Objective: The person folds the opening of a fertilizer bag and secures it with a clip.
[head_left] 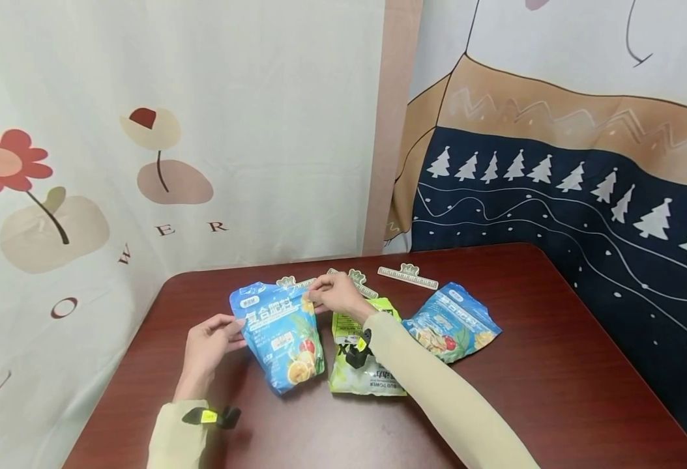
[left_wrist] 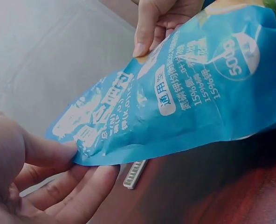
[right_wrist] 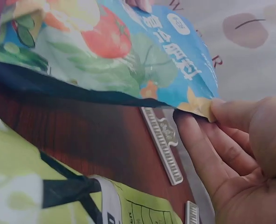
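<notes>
A blue fertilizer bag, printed with fruit and vegetables, is held tilted at the left of the table. My left hand pinches its left edge, thumb on the front and fingers behind, as the left wrist view shows. My right hand pinches its upper right corner between thumb and fingers. Just right of it lies a green bag, partly under my right forearm. Behind the held bag, a ruler-like sealing clip lies on the table, partly hidden in the head view.
A second blue bag lies on the right of the dark red table. Near the back edge are more sealing clips, one at the right and another behind my right hand. Printed curtains hang behind the table.
</notes>
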A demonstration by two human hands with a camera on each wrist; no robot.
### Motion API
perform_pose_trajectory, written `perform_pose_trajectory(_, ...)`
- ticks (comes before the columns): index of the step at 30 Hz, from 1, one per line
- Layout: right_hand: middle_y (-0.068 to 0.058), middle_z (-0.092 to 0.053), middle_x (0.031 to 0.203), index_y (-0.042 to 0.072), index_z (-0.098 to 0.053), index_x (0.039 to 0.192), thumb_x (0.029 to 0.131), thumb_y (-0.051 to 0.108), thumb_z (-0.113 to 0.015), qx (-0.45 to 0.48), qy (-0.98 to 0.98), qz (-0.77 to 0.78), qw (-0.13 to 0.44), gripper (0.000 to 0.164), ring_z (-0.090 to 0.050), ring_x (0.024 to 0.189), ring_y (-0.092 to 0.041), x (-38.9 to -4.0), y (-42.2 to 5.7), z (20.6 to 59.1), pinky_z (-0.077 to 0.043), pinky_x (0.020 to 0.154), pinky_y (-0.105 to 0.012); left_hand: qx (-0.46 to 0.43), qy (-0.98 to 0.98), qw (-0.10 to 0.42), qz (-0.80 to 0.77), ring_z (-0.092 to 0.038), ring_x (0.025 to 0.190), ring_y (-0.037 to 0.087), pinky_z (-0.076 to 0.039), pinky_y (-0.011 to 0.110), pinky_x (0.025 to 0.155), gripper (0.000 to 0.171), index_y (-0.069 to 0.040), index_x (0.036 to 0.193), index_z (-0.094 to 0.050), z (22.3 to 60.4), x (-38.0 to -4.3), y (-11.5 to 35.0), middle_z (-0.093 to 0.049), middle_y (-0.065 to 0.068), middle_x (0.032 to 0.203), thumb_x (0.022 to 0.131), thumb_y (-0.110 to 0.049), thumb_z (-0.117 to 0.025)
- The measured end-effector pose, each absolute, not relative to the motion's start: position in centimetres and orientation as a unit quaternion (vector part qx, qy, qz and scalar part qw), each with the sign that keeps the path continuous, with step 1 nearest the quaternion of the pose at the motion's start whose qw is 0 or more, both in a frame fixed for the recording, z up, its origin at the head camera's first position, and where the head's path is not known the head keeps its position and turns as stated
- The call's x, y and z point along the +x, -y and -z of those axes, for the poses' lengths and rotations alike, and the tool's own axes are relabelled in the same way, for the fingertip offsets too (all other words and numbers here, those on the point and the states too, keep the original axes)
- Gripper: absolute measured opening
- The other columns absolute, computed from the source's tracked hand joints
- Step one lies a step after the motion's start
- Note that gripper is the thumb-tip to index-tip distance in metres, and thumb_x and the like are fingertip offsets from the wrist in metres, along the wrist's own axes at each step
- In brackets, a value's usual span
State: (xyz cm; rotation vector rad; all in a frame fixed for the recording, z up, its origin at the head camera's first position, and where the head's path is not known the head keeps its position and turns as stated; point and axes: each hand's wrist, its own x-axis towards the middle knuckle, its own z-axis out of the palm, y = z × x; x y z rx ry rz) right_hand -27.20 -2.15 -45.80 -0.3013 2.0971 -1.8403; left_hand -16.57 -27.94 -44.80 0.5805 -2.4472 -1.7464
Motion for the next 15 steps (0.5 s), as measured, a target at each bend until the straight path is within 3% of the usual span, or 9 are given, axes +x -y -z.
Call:
perform_pose_trajectory(10, -0.007, -0.077, 0.095, 0.011, -0.076, 0.096, 0.095, 0.02, -0.075, -0.119, -0.745, 0.648, 0.099, 0.009, -0.075, 0.076, -0.018, -25.1, 0.7, 44.8, -0.064, 0.074, -0.037, 0.152, 0.821, 0.053, 0.549, -0.074, 0.08, 0.017, -0.063, 0.03, 0.079, 0.03, -0.003, 0.114, -0.071, 43.4, -17.8, 27.8, -0.073, 0.006, 0.094, 0.097, -0.028, -0.072)
perform_pose_trajectory(15, -0.009, -0.077, 0.091, 0.01, -0.076, 0.096, 0.094, 0.021, -0.076, -0.119, -0.748, 0.649, 0.073, 0.011, -0.077, 0.078, -0.029, -24.3, -0.1, 44.4, -0.064, 0.079, -0.044, 0.128, 0.827, 0.06, 0.544, -0.076, 0.08, 0.021, -0.063, 0.032, 0.081, 0.03, -0.004, 0.112, -0.072, 43.3, -18.2, 27.6, -0.074, 0.006, 0.094, 0.097, -0.03, -0.073)
